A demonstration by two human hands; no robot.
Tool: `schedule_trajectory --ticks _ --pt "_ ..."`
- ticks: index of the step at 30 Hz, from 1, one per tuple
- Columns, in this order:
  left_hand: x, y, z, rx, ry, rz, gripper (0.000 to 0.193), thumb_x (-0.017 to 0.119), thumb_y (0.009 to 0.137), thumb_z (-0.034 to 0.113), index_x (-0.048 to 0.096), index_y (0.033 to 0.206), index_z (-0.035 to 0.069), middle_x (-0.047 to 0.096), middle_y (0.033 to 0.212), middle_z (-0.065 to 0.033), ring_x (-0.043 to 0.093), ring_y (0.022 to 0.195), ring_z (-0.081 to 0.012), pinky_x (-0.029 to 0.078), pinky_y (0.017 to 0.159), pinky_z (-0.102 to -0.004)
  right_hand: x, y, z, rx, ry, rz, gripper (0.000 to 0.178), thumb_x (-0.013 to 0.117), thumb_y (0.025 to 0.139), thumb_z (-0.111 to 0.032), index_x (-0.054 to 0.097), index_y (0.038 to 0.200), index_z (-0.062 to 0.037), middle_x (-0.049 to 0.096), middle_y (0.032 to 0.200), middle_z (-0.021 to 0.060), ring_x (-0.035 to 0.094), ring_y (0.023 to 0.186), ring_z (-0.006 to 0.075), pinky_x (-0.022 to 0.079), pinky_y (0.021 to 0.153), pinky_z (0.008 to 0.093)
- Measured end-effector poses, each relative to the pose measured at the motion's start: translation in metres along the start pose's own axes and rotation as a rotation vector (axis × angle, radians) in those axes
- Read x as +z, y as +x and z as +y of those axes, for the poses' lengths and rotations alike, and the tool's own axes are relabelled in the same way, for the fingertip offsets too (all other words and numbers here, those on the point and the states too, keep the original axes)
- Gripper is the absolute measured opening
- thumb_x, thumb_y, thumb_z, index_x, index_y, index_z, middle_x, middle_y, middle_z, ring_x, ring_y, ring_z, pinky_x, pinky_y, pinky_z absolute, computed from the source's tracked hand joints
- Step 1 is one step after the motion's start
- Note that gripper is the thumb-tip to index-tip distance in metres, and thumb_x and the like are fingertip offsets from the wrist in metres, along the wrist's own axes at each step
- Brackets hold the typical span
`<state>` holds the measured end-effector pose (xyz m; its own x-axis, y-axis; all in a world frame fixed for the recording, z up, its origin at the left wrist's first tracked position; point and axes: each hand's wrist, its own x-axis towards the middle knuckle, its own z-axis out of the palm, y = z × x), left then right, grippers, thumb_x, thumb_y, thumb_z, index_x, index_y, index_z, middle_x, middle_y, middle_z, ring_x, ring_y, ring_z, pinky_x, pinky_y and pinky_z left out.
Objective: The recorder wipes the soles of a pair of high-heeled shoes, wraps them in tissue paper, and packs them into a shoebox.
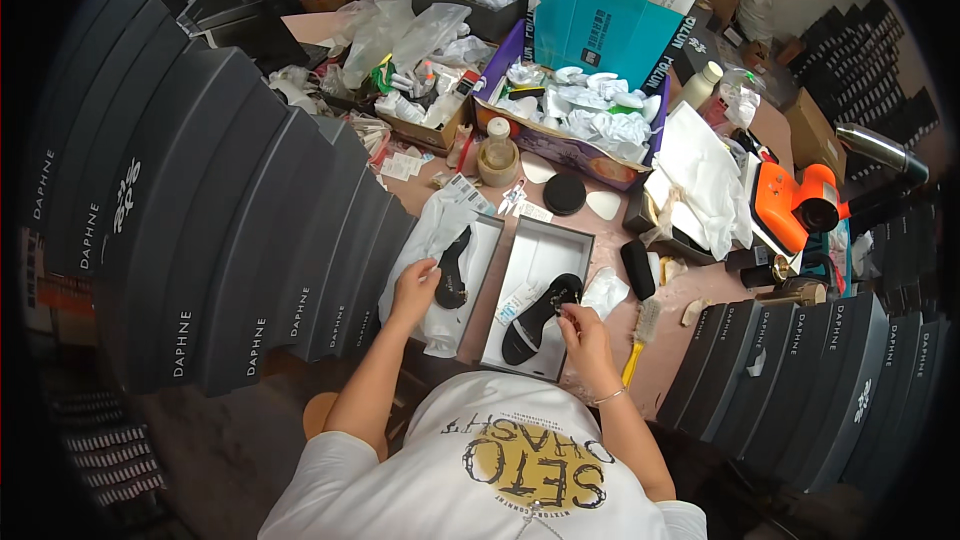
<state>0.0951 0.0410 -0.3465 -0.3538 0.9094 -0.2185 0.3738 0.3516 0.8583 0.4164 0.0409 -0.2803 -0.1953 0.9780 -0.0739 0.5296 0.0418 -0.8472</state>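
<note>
A black sandal (pixel 541 322) lies tilted in the right half of an open shoe box (pixel 543 234) with a pale inside. My right hand (pixel 588 338) is closed on that sandal's strap end. Another black sandal (pixel 453 275) rests on white tissue paper (pixel 415 240) over the box's left half. My left hand (pixel 414 290) has its fingers drawn together at the edge between this sandal and the tissue. Which of the two it grips is not plain. A small printed slip (pixel 517 302) lies in the right half of the box.
Dark shoe boxes are stacked at left (pixel 215 230) and right (pixel 800 370). A brush with a yellow handle (pixel 636 352) lies by my right hand. Behind stand a bottle (pixel 498 152), a round black lid (pixel 564 194), a purple carton (pixel 570 145) of crumpled paper and an orange device (pixel 785 205).
</note>
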Motion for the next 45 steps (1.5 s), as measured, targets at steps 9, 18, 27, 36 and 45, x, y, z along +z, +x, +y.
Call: schedule_trajectory --ticks 9,18,27,36,45 --pt "0.021 0.029 -0.037 -0.063 0.323 0.075 0.062 0.065 0.083 0.031 0.043 0.126 -0.007 0.051 0.123 -0.0287 0.049 0.114 -0.0414 0.039 0.096 -0.0425 0.018 -0.009 -0.041 -0.050 0.009 -0.228 0.032 0.061 0.085 -0.012 0.057 0.114 -0.0010 0.055 0.111 0.0180 0.061 0.088 0.0346 0.050 0.078 0.0383" --pt "0.012 0.031 -0.013 -0.150 0.287 -0.137 0.060 0.077 0.070 0.039 0.053 0.110 0.001 0.061 0.092 -0.0134 0.061 0.085 -0.0258 0.047 0.071 -0.0356 0.033 -0.047 -0.023 0.030 -0.139 -0.424 0.030 0.060 0.086 -0.021 0.060 0.110 -0.0020 0.060 0.102 0.0182 0.062 0.087 0.0337 0.049 0.078 0.0398" --pt "0.022 0.026 -0.030 -0.336 -0.540 -0.300 0.073 0.070 0.078 0.003 0.031 0.139 0.008 0.064 0.093 -0.0137 0.063 0.082 -0.0194 0.050 0.075 -0.0307 0.022 -0.036 -0.029 0.014 -0.074 -0.424 0.034 0.059 0.086 -0.020 0.057 0.115 -0.0018 0.057 0.106 0.0187 0.059 0.093 0.0377 0.048 0.081 0.0409" --pt "-0.036 0.004 0.094 -0.209 -0.218 -1.003 0.046 0.062 0.083 0.000 0.054 0.127 0.007 0.050 0.077 0.0067 0.046 0.067 -0.0022 0.038 0.062 -0.0160 0.007 0.043 -0.062 -0.447 -0.576 -0.172 0.081 0.077 0.065 -0.015 0.040 0.137 -0.0180 0.035 0.140 0.0140 0.032 0.129 0.0369 0.027 0.104 0.0520" --pt "-0.002 0.009 0.070 -0.405 -1.027 -0.647 0.023 0.056 0.091 0.021 0.058 0.100 0.000 0.062 0.081 -0.0071 0.062 0.066 -0.0164 0.051 0.061 -0.0290 0.010 0.049 -0.020 -0.380 0.029 -0.429 0.032 0.064 0.075 -0.015 0.061 0.105 -0.0025 0.058 0.096 0.0149 0.057 0.088 0.0325 0.048 0.077 0.0365"
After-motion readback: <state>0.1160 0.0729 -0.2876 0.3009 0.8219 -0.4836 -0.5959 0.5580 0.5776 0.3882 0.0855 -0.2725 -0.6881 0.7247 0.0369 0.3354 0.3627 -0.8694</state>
